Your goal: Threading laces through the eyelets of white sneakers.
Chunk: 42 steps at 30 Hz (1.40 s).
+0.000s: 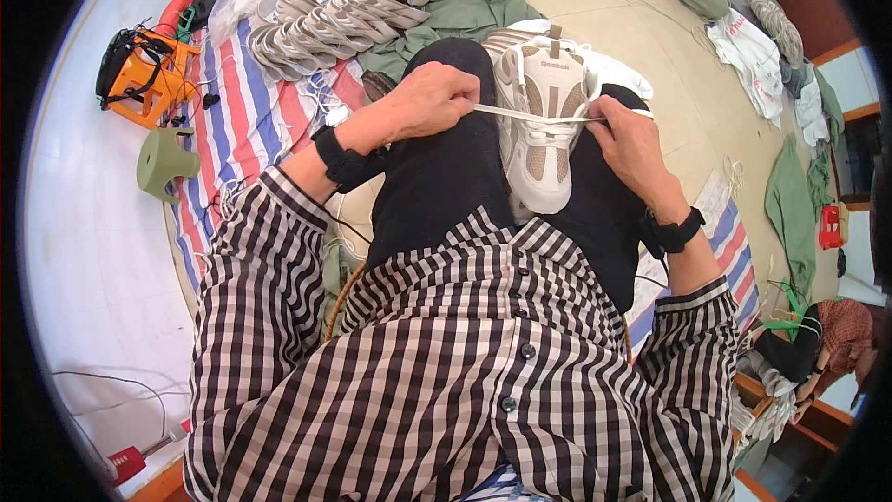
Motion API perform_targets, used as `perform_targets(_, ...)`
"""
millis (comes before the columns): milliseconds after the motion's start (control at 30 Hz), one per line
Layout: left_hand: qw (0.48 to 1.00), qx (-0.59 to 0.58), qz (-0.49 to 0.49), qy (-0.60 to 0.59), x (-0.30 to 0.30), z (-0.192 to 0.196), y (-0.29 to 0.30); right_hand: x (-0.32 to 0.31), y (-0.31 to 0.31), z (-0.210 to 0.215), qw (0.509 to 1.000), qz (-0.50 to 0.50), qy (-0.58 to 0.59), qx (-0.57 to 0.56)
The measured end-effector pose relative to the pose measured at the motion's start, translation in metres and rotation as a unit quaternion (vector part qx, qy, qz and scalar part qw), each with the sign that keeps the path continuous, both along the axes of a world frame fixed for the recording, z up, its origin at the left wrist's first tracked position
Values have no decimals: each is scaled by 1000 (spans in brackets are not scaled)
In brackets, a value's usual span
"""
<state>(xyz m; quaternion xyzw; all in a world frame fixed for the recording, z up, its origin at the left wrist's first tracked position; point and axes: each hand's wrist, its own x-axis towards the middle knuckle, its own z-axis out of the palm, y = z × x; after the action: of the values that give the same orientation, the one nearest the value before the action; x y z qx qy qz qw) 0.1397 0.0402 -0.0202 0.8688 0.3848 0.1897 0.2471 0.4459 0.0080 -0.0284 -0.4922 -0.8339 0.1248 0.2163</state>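
A white and beige sneaker (543, 188) rests between my thighs, its toe toward me. My left hand (435, 98) is closed on one end of the white shoelace (506, 112), left of the shoe. On the other side my right hand (624, 138) pinches the lace's other end between thumb and fingers. The lace runs nearly straight across the shoe's front, and rows of lacing show below it. Part of another pale shoe (624, 76) shows behind the sneaker by my right knee.
Stacked grey-beige shoe pieces (311, 37) and green cloth (437, 33) lie at the far left on a striped sheet (223, 121). An orange stool (139, 98) and a green stool (167, 165) stand left. Another person (827, 339) sits at the far right.
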Motion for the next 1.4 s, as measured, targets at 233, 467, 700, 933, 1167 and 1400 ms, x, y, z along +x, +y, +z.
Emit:
perform_targets(233, 996, 68, 48, 23, -17, -8, -5, 3, 3, -11, 997, -4, -37, 75)
perform_targets(467, 997, -6, 56, 47, -40, 9, 2, 58, -3, -1, 965, -87, -140, 205)
perform_targets(700, 977, 178, 116, 13, -49, 10, -7, 113, -13, 19, 939, -182, -195, 217)
perform_targets(933, 986, 89, 52, -131, 20, 19, -39, 179, -24, 22, 927, -265, -211, 162)
perform_targets(1167, 872, 111, 378, -289, -93, -23, 42, 244, -41, 2, 939, -308, -124, 94)
perform_targets(1400, 956, 184, 183, -137, -19, 19, -21, 329, -72, -28, 915, -376, -140, 26)
